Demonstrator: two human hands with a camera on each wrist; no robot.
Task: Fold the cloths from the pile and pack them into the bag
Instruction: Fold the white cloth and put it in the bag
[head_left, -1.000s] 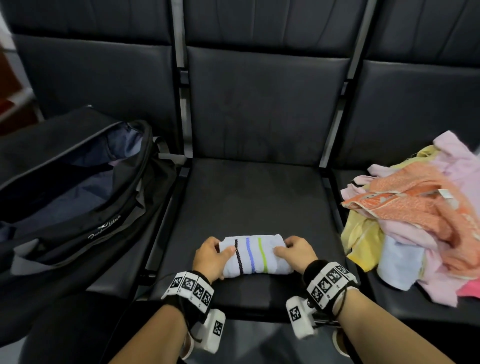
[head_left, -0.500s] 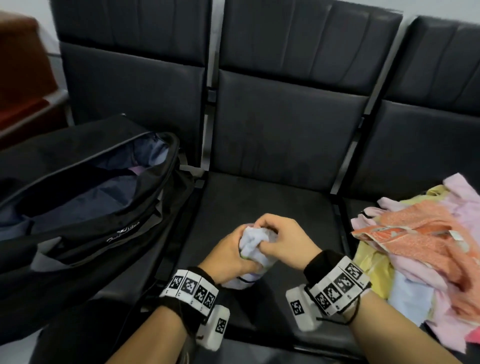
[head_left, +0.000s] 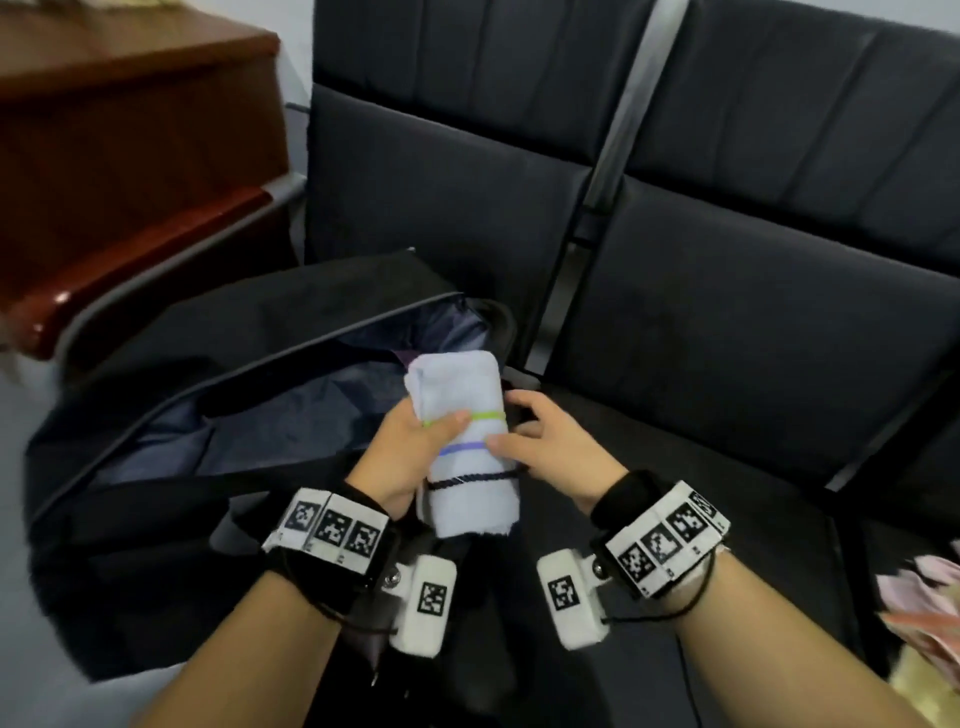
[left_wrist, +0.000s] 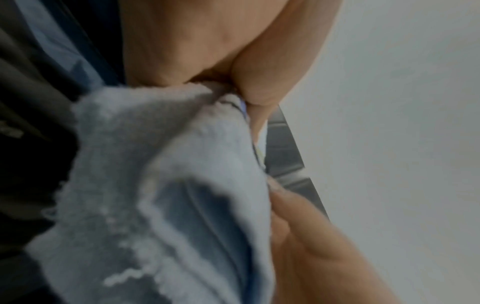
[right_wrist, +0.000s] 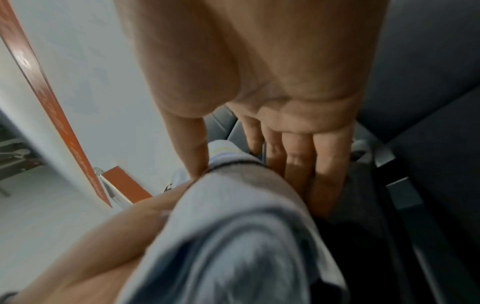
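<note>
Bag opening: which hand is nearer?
Left. The left hand grips the towel over the bag opening; the right hand touches the towel's other side, over the seat.

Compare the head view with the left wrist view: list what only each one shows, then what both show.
Only the head view: the open black bag, the row of dark seats, the wooden furniture, the edge of the cloth pile, and the cloth's green, blue and black stripes.

Only the left wrist view: the terry weave and layered end of the roll close up, against a pale wall.

Both: the folded white cloth gripped by the left hand, with the right hand touching it.
</note>
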